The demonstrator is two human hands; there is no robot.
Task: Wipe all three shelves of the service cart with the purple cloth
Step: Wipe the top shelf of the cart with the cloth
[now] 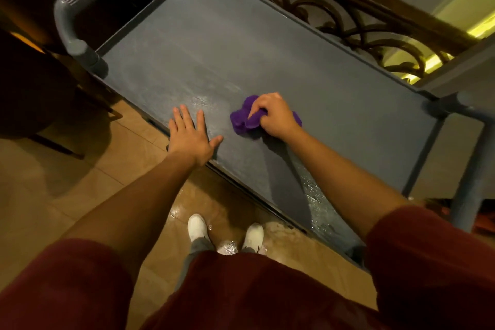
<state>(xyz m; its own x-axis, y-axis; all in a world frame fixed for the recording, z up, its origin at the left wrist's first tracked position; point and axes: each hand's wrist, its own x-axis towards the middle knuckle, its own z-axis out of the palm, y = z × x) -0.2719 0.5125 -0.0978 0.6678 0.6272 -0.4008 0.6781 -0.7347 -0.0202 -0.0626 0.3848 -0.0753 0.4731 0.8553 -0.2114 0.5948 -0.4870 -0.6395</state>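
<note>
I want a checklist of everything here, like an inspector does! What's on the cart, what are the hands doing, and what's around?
Surface: top shelf of the grey cart, wet streaks near the front edge.
Job's things: purple cloth, bunched, on the top shelf.
Clutter: nothing seen on the shelf.
Grippers: right hand clutches the cloth; left hand rests flat and open on the shelf's front edge.
Cables: nothing seen.
Surroundings: cart handle at the left end, scrolled railing behind, tiled floor with wet patches by the white shoes.
</note>
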